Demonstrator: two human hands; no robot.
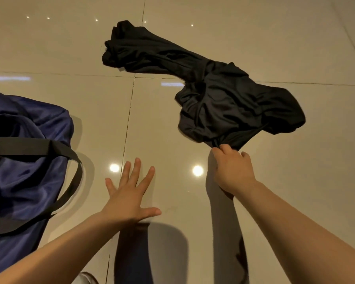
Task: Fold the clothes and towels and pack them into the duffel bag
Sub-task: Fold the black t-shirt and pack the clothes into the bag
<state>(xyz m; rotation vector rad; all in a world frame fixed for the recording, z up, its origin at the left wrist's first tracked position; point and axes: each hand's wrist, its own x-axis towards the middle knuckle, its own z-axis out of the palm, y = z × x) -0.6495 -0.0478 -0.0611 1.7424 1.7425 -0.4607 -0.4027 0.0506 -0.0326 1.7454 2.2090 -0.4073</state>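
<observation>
Head view: right hand (233, 168) out ahead, forearm bare and reaching in from lower right, knuckles up, fingers curled tight and pinching the near edge of the black garment (203, 87). The garment is bunched and creased, its near bulk right above the hand, the rest trailing away up-left in a crumpled strip across the floor (70, 48). Can't tell if the near part is lifted off the tile or dragging on it.

Left hand (129, 193) reaches forward from lower left, palm down, fingers straight and spread, thumb out to the right. It holds nothing and is well apart from the garment. Can't tell if it touches the tile or sits just above it.

Blue bag (27, 171) lies slumped on the floor at far left, just beside the left forearm, black strap (70, 156) looped over its near side. Bag and garment are well apart, the left hand between them.

Glossy beige tile, ceiling lights reflected between the hands.
</observation>
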